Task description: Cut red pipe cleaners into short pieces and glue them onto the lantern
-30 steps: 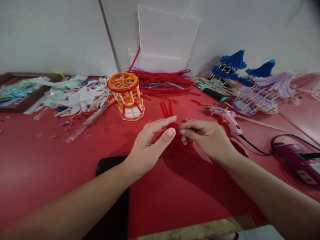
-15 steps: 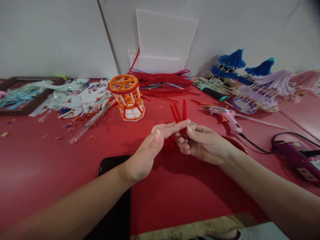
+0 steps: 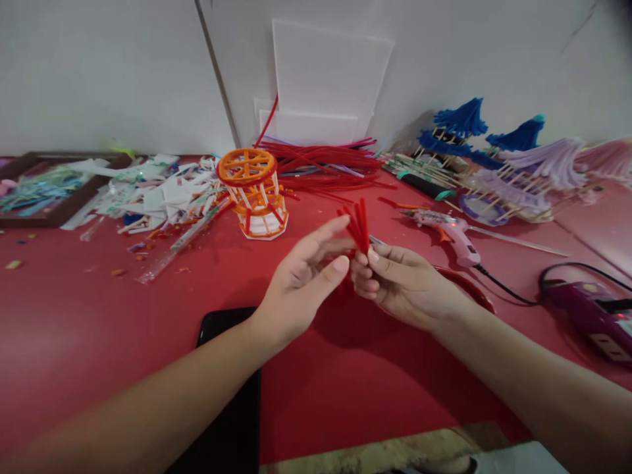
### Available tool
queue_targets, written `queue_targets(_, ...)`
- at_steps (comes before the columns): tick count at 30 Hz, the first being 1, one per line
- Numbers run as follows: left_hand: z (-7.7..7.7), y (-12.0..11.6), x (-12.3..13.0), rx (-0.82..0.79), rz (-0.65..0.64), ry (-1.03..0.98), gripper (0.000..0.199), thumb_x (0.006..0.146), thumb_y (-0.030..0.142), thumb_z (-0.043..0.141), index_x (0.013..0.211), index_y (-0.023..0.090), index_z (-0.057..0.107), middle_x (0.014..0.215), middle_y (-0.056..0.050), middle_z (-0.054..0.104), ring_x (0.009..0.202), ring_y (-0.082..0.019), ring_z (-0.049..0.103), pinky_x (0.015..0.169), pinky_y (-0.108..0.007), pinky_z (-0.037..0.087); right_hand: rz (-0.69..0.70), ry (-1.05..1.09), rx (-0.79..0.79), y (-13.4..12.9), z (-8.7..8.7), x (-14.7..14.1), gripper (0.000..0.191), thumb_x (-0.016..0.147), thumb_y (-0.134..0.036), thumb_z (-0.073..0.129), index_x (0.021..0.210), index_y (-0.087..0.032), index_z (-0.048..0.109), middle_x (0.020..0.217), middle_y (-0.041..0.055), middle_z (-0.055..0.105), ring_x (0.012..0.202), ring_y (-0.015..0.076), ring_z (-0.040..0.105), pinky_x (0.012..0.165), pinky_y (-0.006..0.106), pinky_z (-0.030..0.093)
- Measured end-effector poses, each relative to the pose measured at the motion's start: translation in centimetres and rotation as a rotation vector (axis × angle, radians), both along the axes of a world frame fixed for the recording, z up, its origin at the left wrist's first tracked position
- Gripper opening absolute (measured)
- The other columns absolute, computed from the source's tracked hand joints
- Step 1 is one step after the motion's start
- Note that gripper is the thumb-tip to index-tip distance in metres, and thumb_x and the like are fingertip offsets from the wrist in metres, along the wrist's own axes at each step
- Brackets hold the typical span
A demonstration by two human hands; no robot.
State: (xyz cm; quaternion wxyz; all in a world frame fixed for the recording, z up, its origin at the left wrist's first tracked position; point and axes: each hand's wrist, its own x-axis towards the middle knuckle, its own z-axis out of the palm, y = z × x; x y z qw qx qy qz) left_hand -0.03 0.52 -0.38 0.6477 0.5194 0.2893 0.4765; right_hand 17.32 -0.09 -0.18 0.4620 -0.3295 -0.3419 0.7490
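Between thumb and fingers, my right hand [image 3: 399, 276] pinches a small bundle of red pipe cleaners [image 3: 360, 227], whose upper ends fan out. A thin metallic piece shows just behind that hand; I cannot make out what it is. My left hand [image 3: 306, 276] is beside the bundle on its left, thumb and fingers apart, holding nothing. Farther back and left stands an orange and white tower-like frame [image 3: 251, 194] made of pipe cleaners and sticks.
Red pipe cleaners [image 3: 326, 158] lie piled by the wall. A pink glue gun [image 3: 451, 234] rests to the right, near a purple device [image 3: 592, 316]. Blue and lilac roofed models [image 3: 538, 164] stand behind it. White scraps [image 3: 168, 194] cover the left; a black phone-like slab [image 3: 227, 395] lies in front.
My left hand has drawn back from the bundle's tips, and its flat fingers have parted from the thumb. The red pipe cleaners now stand closer together in my right hand.
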Motion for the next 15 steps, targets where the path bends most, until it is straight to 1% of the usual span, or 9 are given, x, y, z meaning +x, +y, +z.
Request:
queue_targets(1,-0.1,0.2,0.1,-0.057,0.058,-0.033,0.047,0.083,0.034,0.073,0.128,0.031,0.062,0.106,-0.002,0.075,0.087,-0.014,0.067,0.085,-0.028,0.052,-0.005,-0.012,0.009,0.0,0.0,0.0,0.025,0.073,-0.033,0.081,0.074,-0.016,0.064,0.063,-0.0041,0.052,0.054,0.0053,0.045,0.052,0.021,0.038)
queue_targets(2,-0.2,0.4,0.2,-0.108,0.096,-0.058,0.045,0.081,0.032,0.075,0.124,0.030,0.064,0.099,-0.001,0.076,0.074,-0.010,0.064,0.075,-0.024,0.052,0.000,-0.025,0.014,0.0,0.0,0.0,0.025,0.073,-0.034,0.081,0.073,-0.016,0.064,0.063,-0.0040,0.051,0.054,0.0056,0.045,0.052,0.021,0.038)
queue_targets(4,-0.3,0.7,0.3,-0.193,0.113,-0.082,0.035,0.073,0.031,0.081,0.107,0.026,0.072,0.086,0.002,0.075,0.060,-0.006,0.056,0.062,-0.020,0.048,0.029,-0.051,0.011,-0.1,0.0,0.0,0.027,0.073,-0.036,0.080,0.073,-0.015,0.063,0.063,-0.0039,0.051,0.054,0.0058,0.046,0.052,0.022,0.037)
queue_targets(5,-0.3,0.8,0.3,-0.225,0.089,-0.087,0.029,0.069,0.032,0.084,0.095,0.023,0.074,0.079,0.002,0.074,0.056,-0.005,0.053,0.058,-0.019,0.045,0.049,-0.063,0.004,-0.2,0.0,0.0,0.028,0.073,-0.037,0.080,0.073,-0.015,0.062,0.063,-0.0040,0.051,0.053,0.0059,0.046,0.051,0.022,0.037)
queue_targets(6,-0.3,0.8,0.3,-0.251,0.049,-0.089,0.026,0.066,0.033,0.086,0.086,0.021,0.075,0.074,0.003,0.072,0.054,-0.004,0.052,0.055,-0.018,0.044,0.070,-0.077,-0.002,-0.3,0.0,0.0,0.029,0.073,-0.037,0.080,0.073,-0.015,0.061,0.063,-0.0039,0.051,0.052,0.0060,0.046,0.050,0.023,0.037)
queue_targets(7,-0.2,0.8,0.3,-0.273,0.002,-0.086,0.026,0.063,0.034,0.088,0.081,0.020,0.075,0.070,0.003,0.071,0.054,-0.004,0.052,0.054,-0.018,0.042,0.092,-0.090,-0.004,-0.4,0.0,0.0,0.030,0.074,-0.038,0.080,0.073,-0.015,0.060,0.063,-0.0039,0.052,0.052,0.0060,0.046,0.050,0.023,0.037)
queue_targets(11,0.1,0.6,0.0,-0.329,-0.166,-0.058,0.026,0.064,0.035,0.087,0.076,0.016,0.075,0.064,0.000,0.070,0.055,-0.006,0.056,0.050,-0.018,0.038,0.188,-0.126,0.025,-0.9,0.0,-0.1,0.032,0.076,-0.040,0.078,0.070,-0.014,0.060,0.063,-0.0034,0.053,0.051,0.0060,0.047,0.049,0.022,0.037)
queue_targets(13,0.2,0.7,-0.1,-0.323,-0.214,-0.055,0.025,0.065,0.035,0.087,0.071,0.015,0.073,0.060,0.000,0.070,0.053,-0.007,0.056,0.051,-0.019,0.039,0.221,-0.153,0.042,-1.0,0.0,-0.1,0.032,0.076,-0.041,0.078,0.070,-0.015,0.061,0.062,-0.0032,0.054,0.051,0.0064,0.048,0.048,0.022,0.037)
queue_targets(15,0.3,0.7,-0.1,-0.298,-0.206,-0.064,0.023,0.065,0.034,0.086,0.069,0.016,0.073,0.061,0.000,0.069,0.054,-0.007,0.056,0.052,-0.020,0.041,0.170,-0.239,0.114,-1.0,0.0,-0.1,0.032,0.077,-0.044,0.076,0.069,-0.016,0.062,0.060,-0.0031,0.055,0.051,0.0075,0.048,0.048,0.023,0.038)
